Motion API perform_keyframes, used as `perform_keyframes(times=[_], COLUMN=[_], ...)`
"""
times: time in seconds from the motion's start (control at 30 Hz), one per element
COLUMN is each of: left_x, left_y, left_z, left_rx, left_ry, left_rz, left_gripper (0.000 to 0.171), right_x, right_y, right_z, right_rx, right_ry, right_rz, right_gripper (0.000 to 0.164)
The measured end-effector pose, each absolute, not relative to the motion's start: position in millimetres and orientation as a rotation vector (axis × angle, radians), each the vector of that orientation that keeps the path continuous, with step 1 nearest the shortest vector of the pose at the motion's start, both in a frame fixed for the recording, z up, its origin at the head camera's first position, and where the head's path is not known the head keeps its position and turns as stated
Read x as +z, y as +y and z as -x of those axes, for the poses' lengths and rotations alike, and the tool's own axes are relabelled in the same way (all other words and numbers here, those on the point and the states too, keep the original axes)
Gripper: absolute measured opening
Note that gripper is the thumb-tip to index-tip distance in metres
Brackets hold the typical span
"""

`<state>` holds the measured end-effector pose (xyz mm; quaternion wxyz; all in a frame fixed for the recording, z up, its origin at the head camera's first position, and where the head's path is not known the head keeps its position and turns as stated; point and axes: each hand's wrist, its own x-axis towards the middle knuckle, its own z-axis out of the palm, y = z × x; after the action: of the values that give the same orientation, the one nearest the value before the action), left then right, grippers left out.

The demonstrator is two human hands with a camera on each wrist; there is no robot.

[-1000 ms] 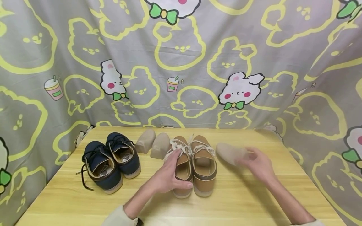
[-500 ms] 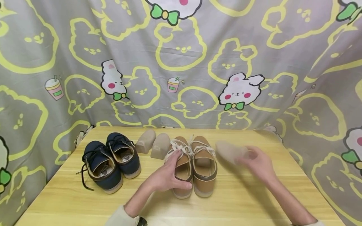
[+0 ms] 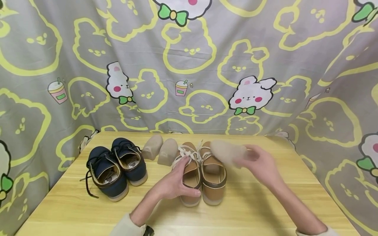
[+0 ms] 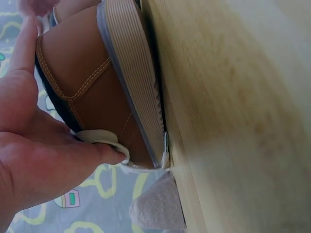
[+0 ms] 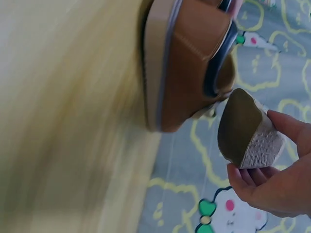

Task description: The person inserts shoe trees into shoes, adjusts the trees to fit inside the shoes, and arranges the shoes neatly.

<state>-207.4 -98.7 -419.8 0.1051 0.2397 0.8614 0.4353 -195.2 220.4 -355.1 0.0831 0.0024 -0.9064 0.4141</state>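
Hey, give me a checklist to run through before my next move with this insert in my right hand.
1. Right hand grips the molded insert: ok.
2. Left hand rests on the left brown shoe: ok.
3. That shoe stands sole-down on the table, opening upward: ok.
4. Molded insert lined up with that opening: not ok, it's held off to the right.
5. Toe space inside that shoe free: cannot tell, hidden from view.

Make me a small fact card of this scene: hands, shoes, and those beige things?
Left hand: rests on left brown sneaker
Right hand: holds a beige shoe insert off the table
Right brown sneaker: seems to have another insert inside
Loose inserts: two, between the shoe pairs
Navy shoes: one pair, dark laces, at the left
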Motion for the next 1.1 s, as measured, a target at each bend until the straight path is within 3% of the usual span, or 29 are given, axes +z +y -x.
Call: perform_keyframes(times=[0.43, 0.73, 1.1], left_x=[-422, -423, -421], left_y=[-98, -97, -94], left_z=[208, 209, 208], left_rx=[1.337, 1.342, 1.357], left_ry=[2.532, 2.520, 2.554], left_rz=[-0.698, -0.684, -0.682], left_gripper=[0.129, 0.126, 0.126], right_x=[-339, -334, -327], right_y=[190, 185, 166], right_z=[178, 172, 176], right_rx=[1.290, 1.496, 1.423], right_ry=[-2.771, -2.820, -2.897], right_rz=[-0.253, -0.462, -0.543], right_gripper=[0.065, 0.047, 0.050])
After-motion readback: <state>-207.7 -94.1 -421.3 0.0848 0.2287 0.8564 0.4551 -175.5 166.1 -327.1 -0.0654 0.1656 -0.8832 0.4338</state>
